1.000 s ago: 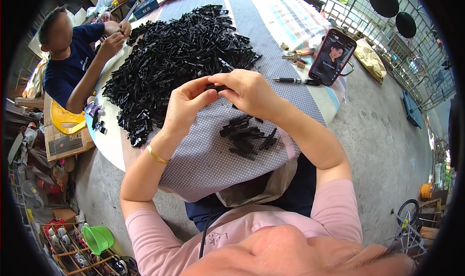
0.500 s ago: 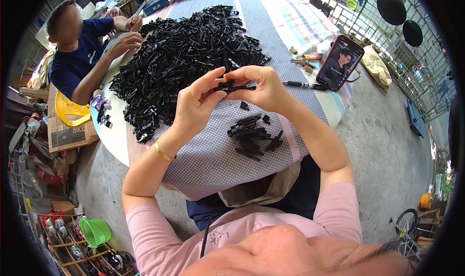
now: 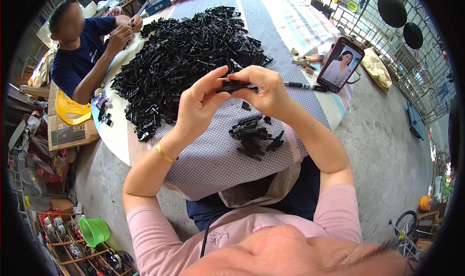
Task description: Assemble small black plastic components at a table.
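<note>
Above the table, my left hand [image 3: 197, 106] and my right hand [image 3: 267, 89] meet, closed by thumb and fingertips on a small dark plastic piece [image 3: 233, 86]. My fingers cover part of it, so its exact kind is unclear. Just beyond them spreads a large heap of black plastic clip-like parts [image 3: 189, 53]. Nearer to me, below my right hand, a small pile of similar black pieces [image 3: 251, 136] lies on the dotted tablecloth [image 3: 208, 160]. A black-and-clear pen [image 3: 299, 85] rests on the cloth just right of my right hand.
A propped phone [image 3: 343, 65] plays video at the right, beside small items and keys [image 3: 304, 63]. Across at the left sits a co-worker [image 3: 80, 58], hands at the heap's edge. A yellow plastic stool [image 3: 70, 110] and a cardboard box [image 3: 70, 138] stand beside the table.
The piece between my fingers is turned and shows a broader dark face. My hands have barely shifted. The co-worker's hands have drawn together and lifted slightly. The phone picture has changed.
</note>
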`<act>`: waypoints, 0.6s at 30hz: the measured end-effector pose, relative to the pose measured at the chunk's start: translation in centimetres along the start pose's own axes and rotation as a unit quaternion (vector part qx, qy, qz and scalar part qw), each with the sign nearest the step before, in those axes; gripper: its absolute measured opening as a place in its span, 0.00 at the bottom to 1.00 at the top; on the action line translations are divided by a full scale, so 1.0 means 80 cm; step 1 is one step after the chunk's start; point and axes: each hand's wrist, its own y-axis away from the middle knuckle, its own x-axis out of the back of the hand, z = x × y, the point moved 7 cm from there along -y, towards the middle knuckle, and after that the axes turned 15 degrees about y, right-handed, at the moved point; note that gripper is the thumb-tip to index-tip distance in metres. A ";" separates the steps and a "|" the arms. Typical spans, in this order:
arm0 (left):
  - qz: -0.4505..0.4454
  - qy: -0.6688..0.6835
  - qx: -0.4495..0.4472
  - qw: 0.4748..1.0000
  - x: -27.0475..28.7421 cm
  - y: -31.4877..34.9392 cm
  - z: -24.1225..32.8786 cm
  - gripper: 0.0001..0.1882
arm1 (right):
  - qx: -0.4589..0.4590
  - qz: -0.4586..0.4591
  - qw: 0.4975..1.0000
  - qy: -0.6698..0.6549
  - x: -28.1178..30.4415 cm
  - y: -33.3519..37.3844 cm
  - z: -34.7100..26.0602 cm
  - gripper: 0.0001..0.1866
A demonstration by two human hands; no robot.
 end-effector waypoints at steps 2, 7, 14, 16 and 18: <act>-0.003 0.050 0.006 0.999 -0.001 -0.001 0.000 0.25 | 0.010 0.005 1.000 0.023 0.002 0.001 0.005 0.18; -0.002 0.077 0.087 0.993 0.009 -0.004 -0.013 0.19 | -0.133 -0.095 0.951 -0.261 -0.015 -0.003 0.035 0.20; -0.279 -0.096 0.166 0.941 -0.057 0.036 -0.029 0.13 | -0.047 -0.180 0.969 0.165 -0.025 0.004 0.065 0.09; -0.275 -0.054 0.125 0.952 -0.058 0.031 -0.019 0.11 | -0.060 -0.202 0.955 0.208 -0.030 0.012 0.066 0.09; -0.193 -0.118 0.121 0.966 -0.030 0.012 -0.023 0.06 | -0.046 -0.190 0.930 0.312 -0.027 0.016 0.066 0.10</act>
